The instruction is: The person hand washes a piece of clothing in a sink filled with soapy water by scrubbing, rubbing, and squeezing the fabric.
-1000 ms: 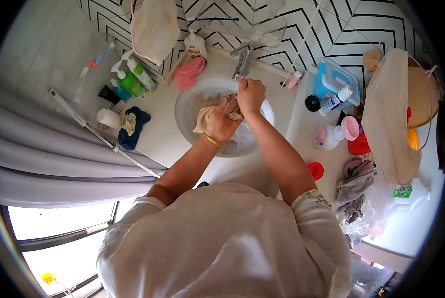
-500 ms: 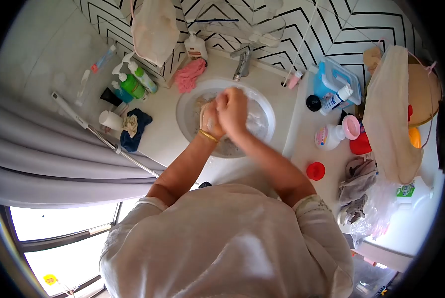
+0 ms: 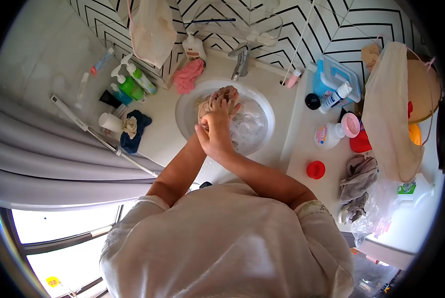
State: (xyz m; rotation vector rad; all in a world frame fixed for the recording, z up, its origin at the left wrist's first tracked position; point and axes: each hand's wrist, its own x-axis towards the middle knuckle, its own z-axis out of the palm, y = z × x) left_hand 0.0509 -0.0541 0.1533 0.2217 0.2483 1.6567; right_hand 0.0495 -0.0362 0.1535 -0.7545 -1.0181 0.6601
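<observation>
A round white basin [image 3: 268, 119] holds foamy water under a chrome faucet [image 3: 240, 64]. Over its left half, my left hand [image 3: 234, 107] is wrapped round a wet beige cloth [image 3: 206, 108], part of which bunches up brownish above the fingers. My right hand [image 3: 215, 131] lies across the left hand and wrist, touching them, with its fingers partly spread and nothing visible gripped in it. It hides much of the left hand and the lower cloth.
Pink cloth [image 3: 188, 76] and a white pump bottle [image 3: 194, 48] sit behind the basin. Green bottles [image 3: 131, 88] and a dark blue cloth [image 3: 135, 130] are at left. A red cap [image 3: 316, 170], pink-capped bottle [image 3: 329, 135] and blue box [image 3: 335, 79] stand at right.
The right hand has come down from near the faucet, across the left hand, to the left wrist, and its fingers have opened. The beige cloth shows again above the left hand.
</observation>
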